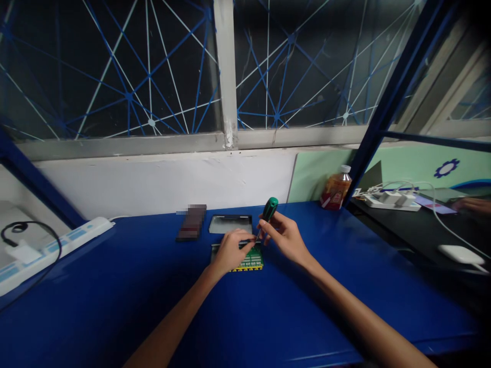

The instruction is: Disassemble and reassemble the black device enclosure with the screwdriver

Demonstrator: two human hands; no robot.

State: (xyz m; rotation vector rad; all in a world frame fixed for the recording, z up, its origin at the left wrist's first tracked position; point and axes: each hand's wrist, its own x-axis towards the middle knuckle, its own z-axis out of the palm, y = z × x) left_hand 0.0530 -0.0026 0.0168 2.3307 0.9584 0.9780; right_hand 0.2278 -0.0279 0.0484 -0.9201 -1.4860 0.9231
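Note:
My right hand (286, 236) grips a screwdriver (270, 208) with a green and black handle. The shaft points down, tilted, to the far right edge of a green circuit board (252, 259). A row of yellow connectors (247, 268) runs along the board's near side. Over the board's left part lies my left hand (232, 250), hiding much of it. Its thumb and forefinger close together beside the screwdriver's tip; what they pinch, if anything, is hidden. Just behind the board rests an open, shallow metal cover (230, 224) with a dark rim.
A dark flat object (192, 223), partly blurred out, lies left of the cover on the blue table (126, 286). White power strips (76, 248) (395, 201) stand at both sides. A drink bottle (337, 189) is at the back right. Another person's hand (473, 205) shows at the right edge.

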